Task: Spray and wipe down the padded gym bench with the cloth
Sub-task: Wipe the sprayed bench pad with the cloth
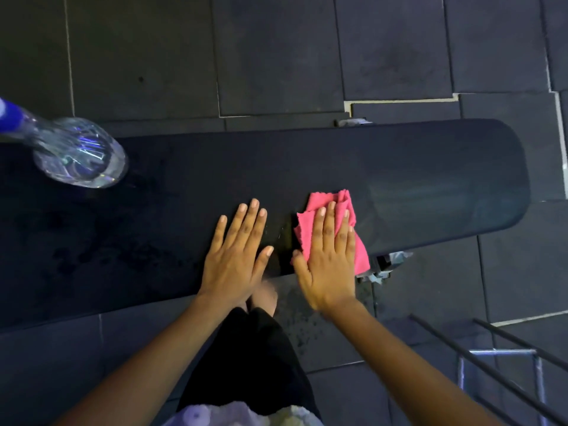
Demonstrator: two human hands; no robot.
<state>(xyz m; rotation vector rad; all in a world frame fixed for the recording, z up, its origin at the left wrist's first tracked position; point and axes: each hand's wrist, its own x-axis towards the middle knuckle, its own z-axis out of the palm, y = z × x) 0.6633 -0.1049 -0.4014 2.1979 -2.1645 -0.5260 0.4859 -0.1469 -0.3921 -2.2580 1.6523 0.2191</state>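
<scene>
Pink cloth sits on the bench pad, toward the pad's rounded right end and close to its near edge; it's crumpled/folded, with one corner hanging just past that near edge. Right hand lies flat on top of the cloth with fingers straight and together, palm down, pressing rather than gripping; the thumb is off the cloth and touches the pad. Left hand is also flat on the pad, just left of the cloth and not touching it, with fingers extended and slightly spread, holding nothing. Pad is black and runs left to right across the view. Its surface looks smooth at the right end, with darker blotchy patches on the left part. Spray bottle stands on the pad at its far left, well apart from both hands; it has a clear body and a blue neck, and the top is cut off by the frame edge. Bits of the bench frame show under the pad's near edge right of the cloth. Person's black trousers and a bare foot are at the pad's near side, between the two arms. Dark rubber floor tiles surround the bench. Metal rack is on the floor off the bench's near-right side.
</scene>
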